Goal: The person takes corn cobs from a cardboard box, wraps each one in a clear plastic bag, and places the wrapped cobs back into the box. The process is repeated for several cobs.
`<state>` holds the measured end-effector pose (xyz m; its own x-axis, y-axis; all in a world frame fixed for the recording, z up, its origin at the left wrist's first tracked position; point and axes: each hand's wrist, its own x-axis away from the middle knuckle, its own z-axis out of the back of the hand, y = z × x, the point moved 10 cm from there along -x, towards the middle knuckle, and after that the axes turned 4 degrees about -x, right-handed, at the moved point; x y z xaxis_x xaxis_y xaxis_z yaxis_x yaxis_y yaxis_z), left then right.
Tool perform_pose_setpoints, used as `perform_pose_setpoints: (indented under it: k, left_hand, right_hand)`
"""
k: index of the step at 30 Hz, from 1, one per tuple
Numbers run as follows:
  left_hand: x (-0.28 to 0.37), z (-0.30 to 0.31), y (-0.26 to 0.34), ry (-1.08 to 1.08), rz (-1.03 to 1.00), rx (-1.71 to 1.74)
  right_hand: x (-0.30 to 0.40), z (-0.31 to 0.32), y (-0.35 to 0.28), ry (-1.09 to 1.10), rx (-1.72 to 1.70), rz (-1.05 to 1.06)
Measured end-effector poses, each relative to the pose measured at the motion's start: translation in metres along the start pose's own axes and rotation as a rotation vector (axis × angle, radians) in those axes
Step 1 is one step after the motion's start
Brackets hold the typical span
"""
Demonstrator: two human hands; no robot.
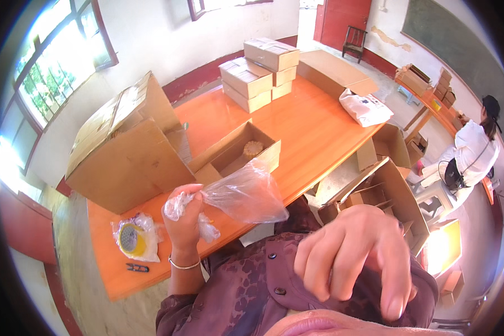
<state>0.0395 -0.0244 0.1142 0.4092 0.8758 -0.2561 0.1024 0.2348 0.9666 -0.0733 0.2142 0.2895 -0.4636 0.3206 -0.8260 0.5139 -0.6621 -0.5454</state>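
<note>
My left hand [185, 222] grips the gathered end of a clear plastic bag [248, 195], which spreads to the right above the table's front edge. More crumpled plastic pokes out around its fingers. Close to the camera, my right hand [357, 252] is raised before my chest with bent, separated fingers. Nothing shows in it, though its palm is hidden. Just beyond the bag stands an open cardboard box [235, 153] with a round, ridged tan object [253, 148] inside. Left of my left hand, a tape roll [132, 240] lies on crumpled plastic near thread snips [137, 267].
A large carton [126, 155] occupies the left of the orange table [315, 122]. Small boxes [256, 75] are stacked at the back, with a white cloth bag [365, 108] to their right. An open divided carton [378, 197] stands beside me. A person [472, 147] sits at another table.
</note>
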Motion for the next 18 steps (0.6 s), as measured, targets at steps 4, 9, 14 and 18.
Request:
perform_pose_setpoints:
  k: [4,9,14,18]
  left_hand:
    - [0.003,-0.016,0.004,-0.047,0.039,0.059]
    - [0.01,-0.023,0.009,-0.077,0.007,0.074]
    - [0.02,-0.028,0.018,-0.083,-0.032,0.087]
    - [0.025,-0.038,0.02,-0.122,-0.032,0.1]
  right_hand:
    - [-0.013,-0.022,-0.003,-0.033,-0.069,0.016]
    - [-0.002,-0.041,-0.001,-0.106,-0.003,-0.042]
    - [-0.002,-0.052,-0.013,-0.064,-0.005,-0.035]
    - [-0.003,-0.071,-0.021,-0.112,0.002,0.004]
